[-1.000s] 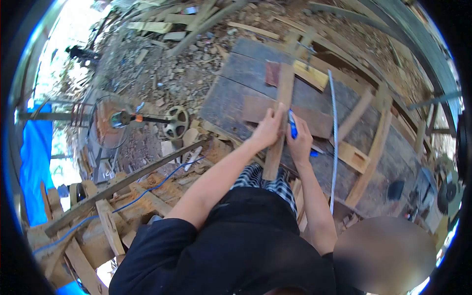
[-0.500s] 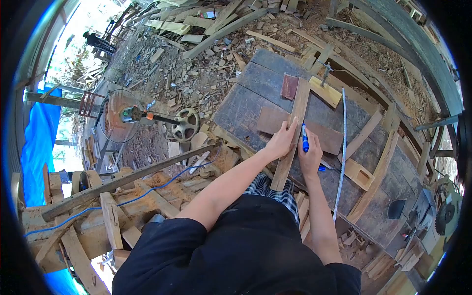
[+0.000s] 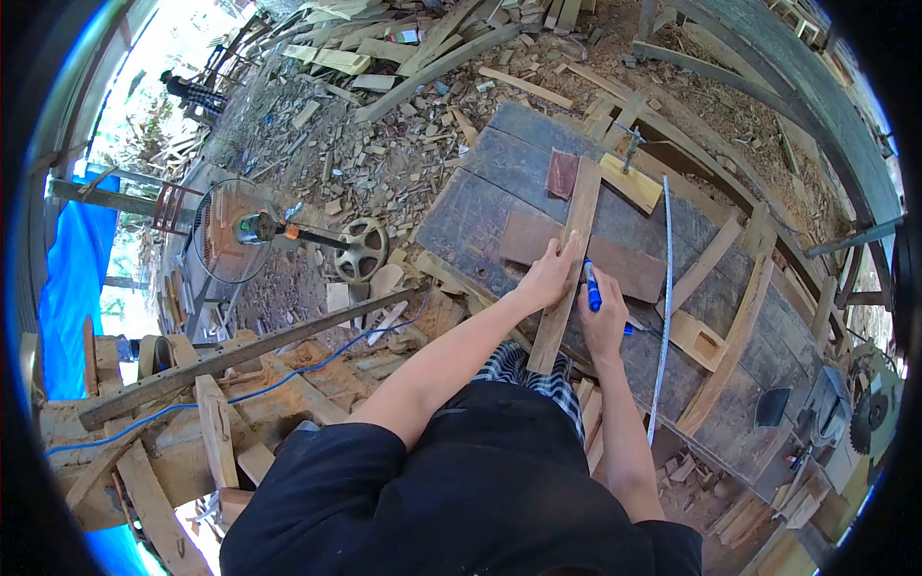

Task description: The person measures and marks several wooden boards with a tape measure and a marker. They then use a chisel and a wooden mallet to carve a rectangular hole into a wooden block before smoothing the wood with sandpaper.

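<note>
A long narrow wooden strip (image 3: 584, 199) slants across the dark worktable, its near end reaching my lap. My left hand (image 3: 547, 276) grips the strip around its middle, fingers closed against its left side and top. In my right hand (image 3: 605, 317) is a blue marker (image 3: 594, 292), pinched with its tip pointing away from me, close to the strip's right edge. A blue marker cap (image 3: 628, 329) lies just right of that hand. Beneath the strip, a flat brown board (image 3: 629, 270) lies crosswise. A long measuring tape (image 3: 667, 269) stretches out to the right.
On the table (image 3: 461, 216) are a reddish rectangular piece (image 3: 563, 174), a yellowish block (image 3: 634, 187) beside a metal clamp (image 3: 633, 146), and a mortised wood piece (image 3: 698, 340). A fan (image 3: 240, 228) stands left. A circular saw blade (image 3: 872, 411) is at far right.
My right hand and the marker have shifted slightly toward me along the strip's right edge. My left hand stays on the strip in the same place.
</note>
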`<state>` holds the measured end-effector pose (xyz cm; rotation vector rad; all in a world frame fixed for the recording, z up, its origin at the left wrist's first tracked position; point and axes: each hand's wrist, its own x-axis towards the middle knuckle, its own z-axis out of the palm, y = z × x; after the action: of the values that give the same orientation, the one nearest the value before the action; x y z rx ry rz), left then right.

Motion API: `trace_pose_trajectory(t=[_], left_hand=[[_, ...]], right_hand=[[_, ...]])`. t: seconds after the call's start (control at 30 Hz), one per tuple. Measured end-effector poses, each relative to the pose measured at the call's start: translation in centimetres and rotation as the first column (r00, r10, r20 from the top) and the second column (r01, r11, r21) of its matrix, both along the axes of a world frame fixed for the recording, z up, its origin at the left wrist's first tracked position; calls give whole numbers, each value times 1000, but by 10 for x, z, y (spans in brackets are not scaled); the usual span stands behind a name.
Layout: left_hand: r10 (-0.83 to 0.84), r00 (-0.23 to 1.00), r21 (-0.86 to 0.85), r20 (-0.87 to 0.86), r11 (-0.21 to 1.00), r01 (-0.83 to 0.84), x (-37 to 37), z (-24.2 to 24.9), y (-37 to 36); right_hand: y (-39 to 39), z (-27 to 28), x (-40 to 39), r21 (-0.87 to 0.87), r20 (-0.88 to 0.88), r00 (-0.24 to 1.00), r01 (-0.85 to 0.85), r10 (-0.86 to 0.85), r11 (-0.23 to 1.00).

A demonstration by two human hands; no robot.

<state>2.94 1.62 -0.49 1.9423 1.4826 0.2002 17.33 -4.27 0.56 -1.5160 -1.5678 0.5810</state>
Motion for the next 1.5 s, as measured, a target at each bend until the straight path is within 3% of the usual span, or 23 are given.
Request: trace_pose_trajectory(t=[0.23, 0.3, 0.53, 0.6, 0.73, 0.77, 0.87, 1.0, 1.07, 1.13, 1.17, 1.2, 1.23, 1.27, 1.3, 1.43, 1.5], left_hand=[[4, 1000, 38, 9, 999, -5, 1, -2, -1], [-2, 1000, 35, 2, 999, 2, 1, 0, -1], [18, 999, 9, 50, 1000, -18, -2, -6, 0], [28, 997, 10, 74, 1000, -29, -3, -11, -1], [238, 918, -8, 318, 969, -248, 4, -26, -16], [327, 867, -54, 377, 942, -332, 8, -28, -24], [367, 841, -126, 397, 930, -346, 16, -31, -43], [304, 851, -84, 429, 951, -298, 24, -35, -60], [275, 836, -104, 475, 961, -257, 23, -29, -64], [74, 883, -144, 464, 990, -7, 22, -15, -64], [-40, 879, -27, 475, 998, 60, 19, -18, -67], [-155, 884, 78, 440, 988, 135, 17, -22, -68], [-272, 865, 214, 422, 957, 196, 13, -35, -67], [-171, 880, -10, 444, 981, 196, 9, -15, -68], [-117, 879, -114, 462, 975, 189, 3, -18, -69], [-10, 894, -219, 448, 968, 120, -26, -23, -68], [4, 915, -260, 403, 959, 110, -38, -24, -67]], right_hand=[[-44, 2, 5, -8, 26, 996, -87, 87, 996], [-66, -2, 11, -215, 37, 982, -173, 185, 961], [-82, -5, 18, -99, 122, 987, -88, 100, 991], [-79, -3, 16, -367, 52, 996, -52, 76, 929], [-73, 4, 3, -254, 104, 993, -25, 53, 967], [-75, 5, 3, -329, 175, 983, 7, 53, 944], [-77, 13, 7, -526, 333, 938, 97, 100, 845], [-97, 9, 20, -456, 396, 915, 127, 73, 881], [-108, 5, 29, -300, 373, 927, 154, -33, 941], [-116, 8, 39, -274, 405, 912, 192, -68, 942], [-126, 12, 50, -249, 440, 892, 236, -108, 939], [-134, 5, 62, -90, 475, 866, 223, -155, 971], [-144, 3, 72, -104, 506, 841, 283, -195, 953], [-154, 2, 81, -63, 517, 818, 328, -250, 943], [-164, 0, 91, -18, 527, 794, 367, -303, 930], [-197, -5, 122, 39, 513, 681, 590, -522, 807], [-207, -4, 142, 48, 573, 617, 631, -539, 774]])
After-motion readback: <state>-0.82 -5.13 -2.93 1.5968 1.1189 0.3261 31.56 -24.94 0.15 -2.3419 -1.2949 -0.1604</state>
